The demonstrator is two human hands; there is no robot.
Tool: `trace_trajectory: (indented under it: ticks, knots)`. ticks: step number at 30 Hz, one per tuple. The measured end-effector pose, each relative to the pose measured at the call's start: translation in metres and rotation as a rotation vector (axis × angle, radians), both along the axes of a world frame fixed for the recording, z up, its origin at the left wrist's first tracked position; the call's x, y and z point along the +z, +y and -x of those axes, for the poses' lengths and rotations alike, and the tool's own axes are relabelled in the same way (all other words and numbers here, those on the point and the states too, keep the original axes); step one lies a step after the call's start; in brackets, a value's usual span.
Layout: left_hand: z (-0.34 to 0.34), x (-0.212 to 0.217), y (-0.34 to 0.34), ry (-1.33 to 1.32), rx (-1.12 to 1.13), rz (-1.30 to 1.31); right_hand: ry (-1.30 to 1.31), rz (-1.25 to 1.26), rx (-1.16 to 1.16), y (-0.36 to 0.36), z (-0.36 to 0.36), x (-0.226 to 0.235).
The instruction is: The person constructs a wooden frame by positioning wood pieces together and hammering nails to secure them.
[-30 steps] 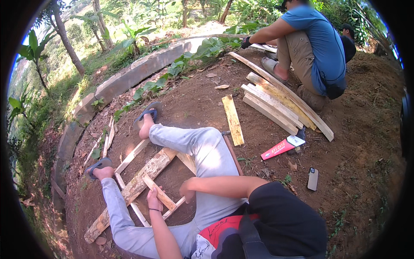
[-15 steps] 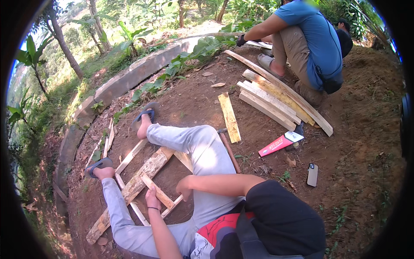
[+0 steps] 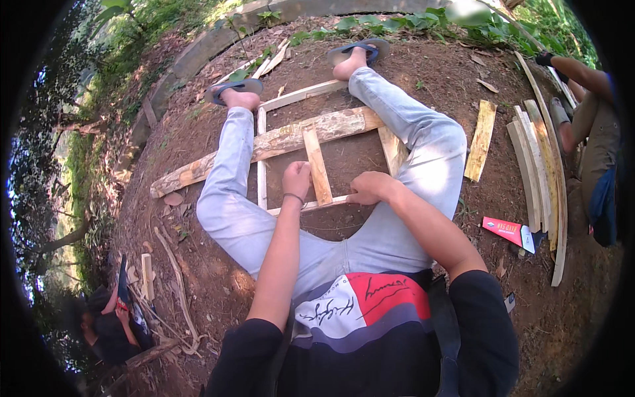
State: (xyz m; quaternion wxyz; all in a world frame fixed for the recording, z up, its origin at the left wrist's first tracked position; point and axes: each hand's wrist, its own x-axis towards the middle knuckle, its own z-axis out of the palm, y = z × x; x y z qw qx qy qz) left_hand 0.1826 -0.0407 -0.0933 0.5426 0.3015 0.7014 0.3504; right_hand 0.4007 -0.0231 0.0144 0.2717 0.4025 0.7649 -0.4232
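I am gripping the short upright slat (image 3: 317, 165) with my left hand (image 3: 296, 180), while my right hand (image 3: 368, 188) is closing on the frame's near rail (image 3: 311, 206).

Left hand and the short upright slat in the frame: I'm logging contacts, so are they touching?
Touching. The head view shows the left hand closed against the short slat, fingers meeting its left edge with no gap visible.
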Motion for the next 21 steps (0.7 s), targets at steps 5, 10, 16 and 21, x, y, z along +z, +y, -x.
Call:
trace_trajectory:
  ticks: [5,10,16,21]
  knots:
    - [-0.006,0.029,0.002,-0.208,0.115,0.118,0.022,-0.050,0.017,0.002,-0.001,-0.006]
    - [-0.015,0.017,0.003,-0.453,0.027,0.190,0.078,-0.044,-0.070,0.002,-0.001,-0.008]
    - [-0.019,0.016,0.012,-0.787,0.036,0.289,0.270,-0.200,-0.208,0.010,-0.011,0.005]
    - [-0.024,0.020,0.015,-0.553,-0.057,0.273,0.848,-0.584,-1.256,0.035,-0.049,0.047]
